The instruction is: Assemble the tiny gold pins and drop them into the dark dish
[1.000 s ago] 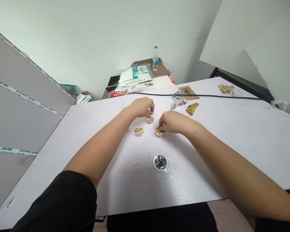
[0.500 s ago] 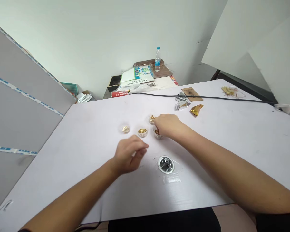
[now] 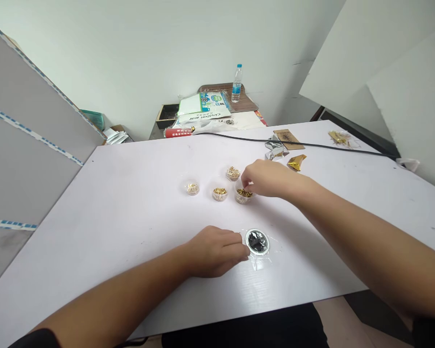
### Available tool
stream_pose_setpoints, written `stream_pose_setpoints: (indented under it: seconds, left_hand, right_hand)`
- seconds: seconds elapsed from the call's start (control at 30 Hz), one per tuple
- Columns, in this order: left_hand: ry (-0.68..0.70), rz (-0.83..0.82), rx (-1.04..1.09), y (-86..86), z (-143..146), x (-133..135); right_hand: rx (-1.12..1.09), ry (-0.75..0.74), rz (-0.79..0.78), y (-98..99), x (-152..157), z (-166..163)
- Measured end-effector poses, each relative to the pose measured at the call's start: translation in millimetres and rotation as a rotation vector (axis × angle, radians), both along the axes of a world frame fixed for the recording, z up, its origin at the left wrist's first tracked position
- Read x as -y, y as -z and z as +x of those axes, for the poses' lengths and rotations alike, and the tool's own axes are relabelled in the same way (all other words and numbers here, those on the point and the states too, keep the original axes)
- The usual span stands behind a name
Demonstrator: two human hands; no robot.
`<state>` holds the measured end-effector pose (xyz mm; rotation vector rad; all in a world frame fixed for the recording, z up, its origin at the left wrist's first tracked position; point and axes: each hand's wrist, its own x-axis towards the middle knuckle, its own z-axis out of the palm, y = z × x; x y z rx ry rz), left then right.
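Note:
In the head view my right hand [image 3: 266, 178] reaches over a small clear cup [image 3: 243, 198] of dark gold pieces. Its thumb and fingers are pinched at the contents; whatever they hold is too small to make out. My left hand [image 3: 219, 251] is closed low over the table, fingertips beside a round disc with a silver rim and dark centre [image 3: 257, 241]. Nothing can be made out between those fingers. Close by stand a cup of gold pieces [image 3: 220, 194], a cup of pale gold sticks [image 3: 192, 188] and a cup of mixed gold pieces [image 3: 233, 173].
A black cable [image 3: 246, 139] crosses the back of the white table [image 3: 137, 188]. Behind my right hand lie a gold packet [image 3: 296, 162], a silver packet [image 3: 275, 153] and a brown card [image 3: 288, 138]. A water bottle [image 3: 237, 84] stands farther back; a grey partition [image 3: 32, 135] rises at left.
My left hand has moved right and toward me, to the disc, and its fingers have closed together. My right hand stays at the dark gold cup, shifted slightly. The view has tilted a little.

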<state>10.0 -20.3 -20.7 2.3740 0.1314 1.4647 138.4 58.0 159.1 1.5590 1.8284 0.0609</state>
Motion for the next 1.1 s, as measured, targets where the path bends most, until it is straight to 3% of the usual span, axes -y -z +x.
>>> stream_pose_setpoints:
  seconds: [0.1,0.23,0.4,0.53,0.7,0.93,1.1]
  left_hand:
    - [0.004,-0.083,0.01,2.9,0,-1]
    - [0.025,-0.304,0.16,4.8,1,-4]
    - [-0.042,-0.715,0.33,3.2,-2,-10]
    - [0.023,-1.025,0.407,4.6,-3,-15]
    - [0.08,-0.96,0.345,7.4,0,-17]
    - [0.138,-0.928,0.316,4.6,1,-18]
    - [0.092,-0.929,0.267,0.4,-1,-18]
  right_hand:
    - [-0.131,-0.097,0.178,-8.6,3,7]
    - [-0.628,-0.362,0.237,-5.3,20,14]
    - [-1.054,-0.479,0.306,31.0,56,18]
    - [-1.186,-0.344,0.28,64.0,78,27]
    - [-1.243,-0.186,0.194,81.2,87,34]
    - [-1.118,-0.185,0.187,78.7,85,42]
    - [-1.121,-0.179,0.135,76.0,81,44]
